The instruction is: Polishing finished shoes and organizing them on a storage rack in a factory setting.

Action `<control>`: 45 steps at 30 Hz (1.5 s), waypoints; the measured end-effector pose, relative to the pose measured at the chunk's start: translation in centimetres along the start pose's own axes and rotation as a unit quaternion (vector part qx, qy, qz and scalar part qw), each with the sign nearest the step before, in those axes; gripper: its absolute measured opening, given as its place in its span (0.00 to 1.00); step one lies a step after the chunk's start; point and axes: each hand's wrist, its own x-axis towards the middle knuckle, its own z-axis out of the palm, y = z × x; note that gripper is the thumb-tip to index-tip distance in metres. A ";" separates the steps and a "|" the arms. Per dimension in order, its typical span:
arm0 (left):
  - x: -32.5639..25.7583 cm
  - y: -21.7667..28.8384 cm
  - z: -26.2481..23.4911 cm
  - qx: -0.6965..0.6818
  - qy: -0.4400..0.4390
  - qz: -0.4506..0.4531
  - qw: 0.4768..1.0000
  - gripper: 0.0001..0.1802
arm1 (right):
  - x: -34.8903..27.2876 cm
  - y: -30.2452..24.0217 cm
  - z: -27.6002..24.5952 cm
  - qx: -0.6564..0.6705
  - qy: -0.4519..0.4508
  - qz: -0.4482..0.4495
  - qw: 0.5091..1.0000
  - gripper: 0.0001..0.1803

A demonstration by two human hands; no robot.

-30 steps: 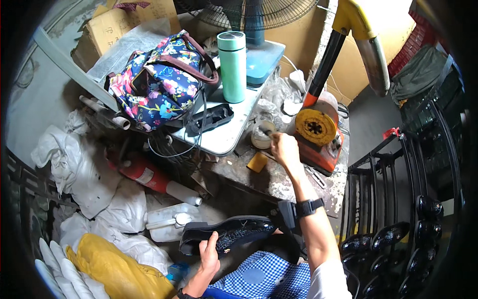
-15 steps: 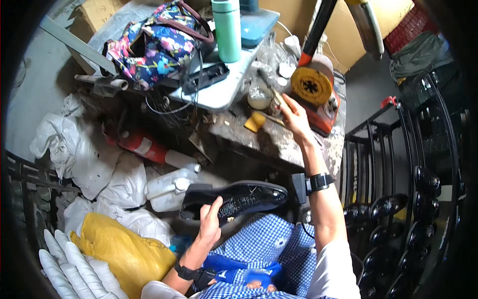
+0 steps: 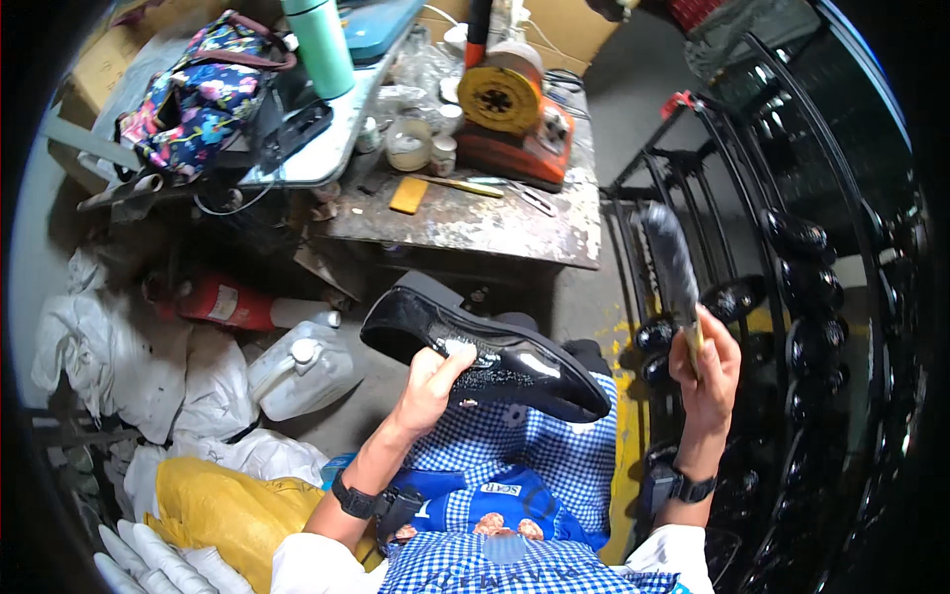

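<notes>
My left hand point(image 3: 430, 388) grips a glossy black leather shoe point(image 3: 534, 368) by its near side, with the thumb at the opening. The shoe lies tilted above my lap, toe to the right, its heel end up to the left. Off to the right, my right hand point(image 3: 707, 371) is closed round the pale handle of a brush point(image 3: 675, 259). Its long dark grey head points up and away, somewhat blurred, apart from the shoe.
Ahead stands a stained workbench point(image 3: 475, 226) with an orange grinding machine point(image 3: 515, 114), a jar point(image 3: 408, 145) and a yellow block point(image 3: 409, 195). Black shoes fill a rack point(image 3: 792, 238) on the right. A white jug point(image 3: 305, 371) and a red fire extinguisher point(image 3: 223, 302) lie left.
My right hand has come back from the bench to the right side, bringing the brush. The shoe has shifted rightward and tilted, toe lower. The view has turned right.
</notes>
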 end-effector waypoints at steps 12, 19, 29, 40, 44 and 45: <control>12.2 -0.3 7.6 -0.148 0.074 0.181 0.970 0.15 | -10.5 1.9 -2.2 0.013 0.295 0.008 0.955 0.22; 21.8 3.5 13.6 -0.193 -0.032 0.313 0.930 0.24 | -9.3 9.7 0.4 0.104 0.295 0.056 0.948 0.19; 36.3 5.4 17.7 -0.196 0.097 0.404 0.888 0.25 | -8.0 13.6 1.9 0.030 0.324 0.058 0.944 0.18; 41.0 7.2 14.8 -0.253 -0.018 0.327 0.910 0.24 | -8.1 13.8 1.2 0.029 0.332 0.069 0.940 0.18; 40.6 8.2 16.0 -0.243 0.002 0.326 0.914 0.25 | -8.0 13.9 1.2 0.020 0.325 0.056 0.944 0.18; 40.5 8.4 16.3 -0.241 0.007 0.325 0.914 0.25 | -7.9 13.9 1.3 0.021 0.328 0.055 0.943 0.18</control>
